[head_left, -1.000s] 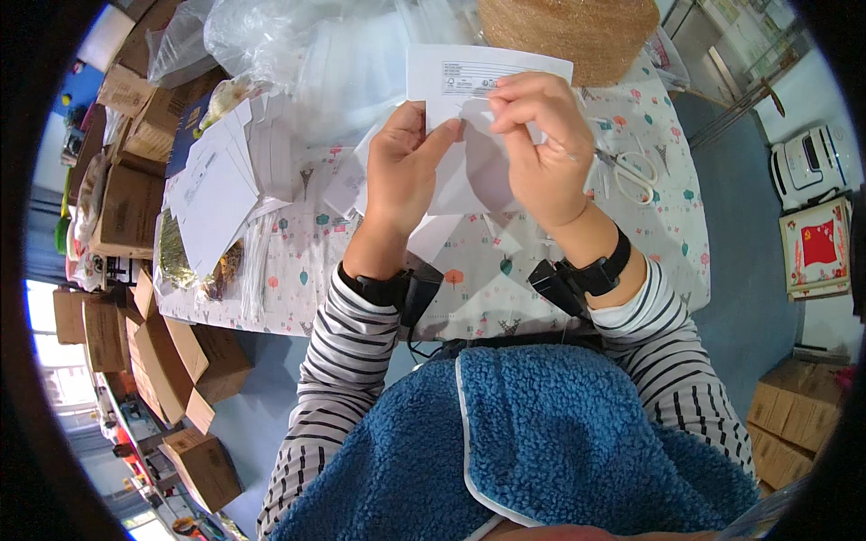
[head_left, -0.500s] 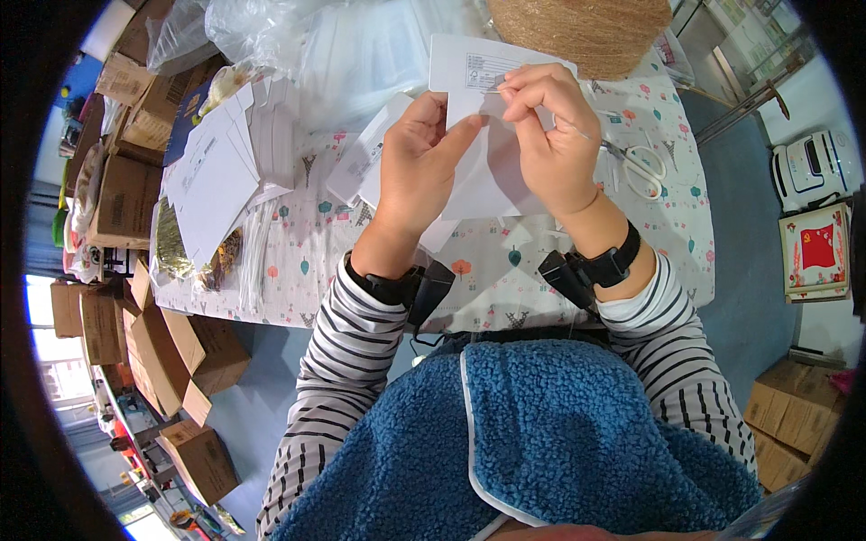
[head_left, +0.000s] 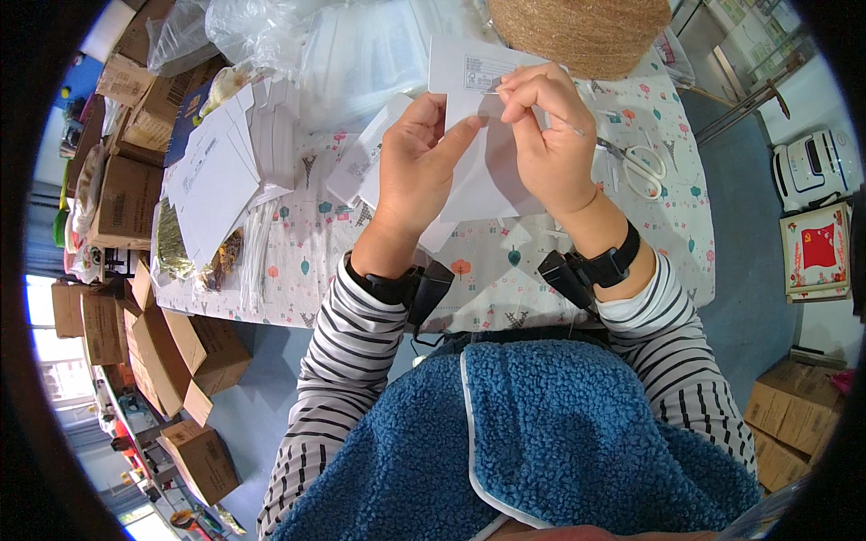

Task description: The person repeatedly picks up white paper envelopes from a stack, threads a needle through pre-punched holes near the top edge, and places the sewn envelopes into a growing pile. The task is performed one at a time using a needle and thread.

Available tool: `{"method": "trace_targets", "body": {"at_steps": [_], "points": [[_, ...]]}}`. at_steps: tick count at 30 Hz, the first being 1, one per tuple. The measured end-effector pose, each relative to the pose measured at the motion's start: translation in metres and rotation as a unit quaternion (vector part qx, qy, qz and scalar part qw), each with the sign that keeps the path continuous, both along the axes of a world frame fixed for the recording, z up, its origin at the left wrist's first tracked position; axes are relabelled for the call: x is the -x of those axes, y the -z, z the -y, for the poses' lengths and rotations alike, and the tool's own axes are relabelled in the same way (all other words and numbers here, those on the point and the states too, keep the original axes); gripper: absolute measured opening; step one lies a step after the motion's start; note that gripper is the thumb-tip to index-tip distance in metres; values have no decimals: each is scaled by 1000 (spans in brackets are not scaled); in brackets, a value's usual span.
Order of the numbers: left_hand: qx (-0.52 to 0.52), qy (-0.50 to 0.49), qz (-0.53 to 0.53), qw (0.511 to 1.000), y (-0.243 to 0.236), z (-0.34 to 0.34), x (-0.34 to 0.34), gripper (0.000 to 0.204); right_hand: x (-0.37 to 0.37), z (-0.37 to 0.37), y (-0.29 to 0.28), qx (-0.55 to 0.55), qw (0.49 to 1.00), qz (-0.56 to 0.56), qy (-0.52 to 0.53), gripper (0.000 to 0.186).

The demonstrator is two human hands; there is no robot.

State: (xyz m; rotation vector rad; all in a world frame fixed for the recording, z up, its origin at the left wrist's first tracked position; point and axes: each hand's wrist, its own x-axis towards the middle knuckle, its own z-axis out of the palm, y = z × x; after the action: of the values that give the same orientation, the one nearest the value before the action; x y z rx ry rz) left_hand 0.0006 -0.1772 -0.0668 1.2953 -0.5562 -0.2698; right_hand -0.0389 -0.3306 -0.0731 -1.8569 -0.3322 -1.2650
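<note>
White card: one, held up above the tabletop (head_left: 474,302) between your two hands; call this white card (head_left: 478,185) the landmark.
Left hand: one, your left hand (head_left: 419,162) grips the card's left edge, thumb flat across its face.
Right hand: one, your right hand (head_left: 555,135) curls its fingers over the card's printed panel; whether they pinch anything, you cannot tell.
Scissors: one pair of scissors (head_left: 622,153), right of the card.
Brown bundle: one brown bundle (head_left: 582,36), beyond the card's upper right corner.
Card pile: one pile of white cards (head_left: 216,176), well left of the card, overlapping too much to count.
Plastic bags: clear plastic bags (head_left: 361,63), beyond the card to its left; number unclear.
Wristbands: two black wristbands (head_left: 618,263), nearer your body than the card.
Change: against one second ago, your hands and card sit slightly further right; against half a second ago, they look almost unmoved.
</note>
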Motion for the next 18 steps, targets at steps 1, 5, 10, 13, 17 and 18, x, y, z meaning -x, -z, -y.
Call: {"method": "trace_targets", "body": {"at_steps": [1,5,10,13,17,18], "points": [[5,-1,0,1000,1,1,0,18,-1,0,0,0,1000,1,-1,22],[11,-4,5,1000,4,0,-1,17,-1,0,0,0,1000,3,-3,23],[-21,-7,13,1000,4,-1,-4,16,0,0,-1,15,1000,4,-2,23],[-15,-5,6,1000,4,-1,-2,16,2,1,-1,47,999,-8,8,23],[-8,1,21,1000,5,1,2,17,1,1,1,90,996,-16,16,22],[-17,4,22,1000,5,0,1,17,1,1,1,78,997,-10,13,22]]}}
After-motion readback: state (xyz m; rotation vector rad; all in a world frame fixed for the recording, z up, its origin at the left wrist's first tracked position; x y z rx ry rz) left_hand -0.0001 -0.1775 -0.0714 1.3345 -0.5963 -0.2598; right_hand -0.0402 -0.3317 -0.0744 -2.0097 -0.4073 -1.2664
